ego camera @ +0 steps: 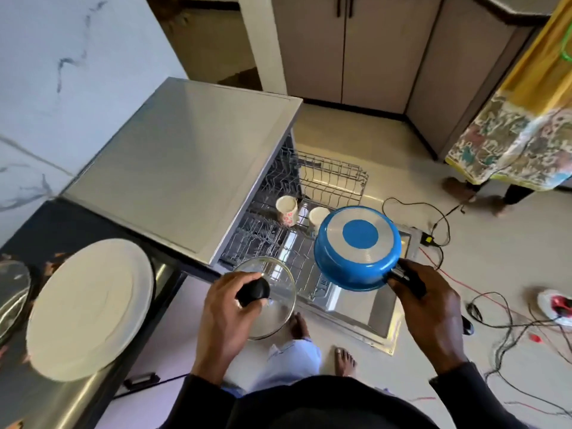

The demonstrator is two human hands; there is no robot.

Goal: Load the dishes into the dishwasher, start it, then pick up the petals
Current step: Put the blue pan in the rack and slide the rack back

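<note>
Gripping pan [357, 247] and lid [275, 308], hands [229, 314] [433, 308] hover over open door [380, 317]

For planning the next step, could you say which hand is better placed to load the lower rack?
Probably right: the right hand holds the blue saucepan inverted over the lower rack; the left hand's glass lid hangs at its edge.

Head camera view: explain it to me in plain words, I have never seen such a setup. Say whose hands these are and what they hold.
No machine here: a person wears one camera on the head, looking down at their own hands. The left hand grips a glass lid by its black knob. The right hand holds a blue pan by its handle, bottom up, above the open dishwasher, where two cups stand in a rack. A white plate lies on the dark counter at the left.
</note>
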